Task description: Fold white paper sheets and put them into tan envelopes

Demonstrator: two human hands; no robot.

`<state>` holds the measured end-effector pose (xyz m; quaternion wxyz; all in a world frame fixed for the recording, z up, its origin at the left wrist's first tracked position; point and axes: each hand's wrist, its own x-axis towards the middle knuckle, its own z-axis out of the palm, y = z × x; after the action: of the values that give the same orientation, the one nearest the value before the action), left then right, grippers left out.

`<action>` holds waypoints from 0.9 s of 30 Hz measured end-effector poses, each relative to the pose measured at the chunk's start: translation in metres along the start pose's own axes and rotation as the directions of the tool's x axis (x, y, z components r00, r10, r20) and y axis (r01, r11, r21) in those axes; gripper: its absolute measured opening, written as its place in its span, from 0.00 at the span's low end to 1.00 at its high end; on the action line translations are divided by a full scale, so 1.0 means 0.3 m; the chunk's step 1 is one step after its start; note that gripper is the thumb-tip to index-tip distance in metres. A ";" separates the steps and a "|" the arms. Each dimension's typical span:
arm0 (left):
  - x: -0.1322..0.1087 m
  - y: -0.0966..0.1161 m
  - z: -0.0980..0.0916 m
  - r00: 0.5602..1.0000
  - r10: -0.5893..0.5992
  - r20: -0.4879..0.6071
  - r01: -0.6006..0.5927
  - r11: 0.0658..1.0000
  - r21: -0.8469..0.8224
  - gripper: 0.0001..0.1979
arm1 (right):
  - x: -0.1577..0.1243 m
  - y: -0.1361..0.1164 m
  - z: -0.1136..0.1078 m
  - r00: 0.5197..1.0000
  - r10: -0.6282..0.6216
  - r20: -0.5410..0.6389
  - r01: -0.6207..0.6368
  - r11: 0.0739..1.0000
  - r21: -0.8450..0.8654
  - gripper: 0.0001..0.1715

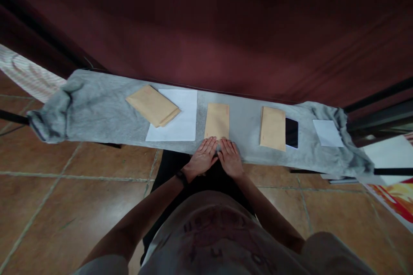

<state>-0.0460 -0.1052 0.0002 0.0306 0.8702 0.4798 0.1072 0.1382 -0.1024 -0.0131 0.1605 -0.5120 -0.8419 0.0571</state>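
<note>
A brown paper envelope (217, 119) lies flat on the grey cloth in front of me, its long side pointing away. My left hand (205, 153) rests with outstretched fingers on the envelope's near edge. Beside it, my right hand (229, 154) is laid on the same edge, fingers straight and flat. The fingertips of both hands almost meet, and they cover the envelope's near end. Neither hand grips anything that I can see.
Left of me, a stack of brown envelopes (151, 105) lies slanted across white paper (187, 116). To the right are more brown envelopes (272, 128), a dark phone (292, 133) partly beside them, and a small white sheet (328, 133). Grey cloth (97, 107) covers the narrow table; a dark red curtain (200, 51) hangs behind.
</note>
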 end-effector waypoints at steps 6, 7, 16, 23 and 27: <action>-0.020 -0.026 -0.005 0.999 0.048 0.018 -0.048 0.999 -0.013 0.34 | -0.029 0.056 -0.008 0.999 -0.038 -0.003 0.038 0.999 -0.036 0.32; -0.025 -0.029 -0.008 0.999 0.047 0.015 -0.047 0.999 -0.014 0.34 | -0.033 0.064 -0.010 0.999 -0.039 -0.005 0.039 0.998 -0.039 0.32; -0.016 -0.007 -0.016 1.000 -0.027 0.008 0.027 1.000 0.000 0.30 | -0.054 0.088 -0.011 0.999 -0.022 -0.022 0.021 0.999 -0.042 0.33; 0.089 0.005 0.001 0.995 -0.096 0.008 0.096 0.995 -0.027 0.29 | -0.053 0.085 -0.008 0.999 -0.019 -0.039 0.018 1.000 -0.014 0.32; 0.175 -0.007 0.020 0.990 -0.143 0.015 0.144 0.989 -0.044 0.29 | -0.051 0.081 -0.011 0.999 -0.015 -0.052 0.014 1.000 -0.010 0.32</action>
<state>-0.0193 -0.0595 0.0021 0.0604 0.8331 0.5386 0.1103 0.1663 -0.1048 -0.0196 0.1803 -0.5081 -0.8414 0.0383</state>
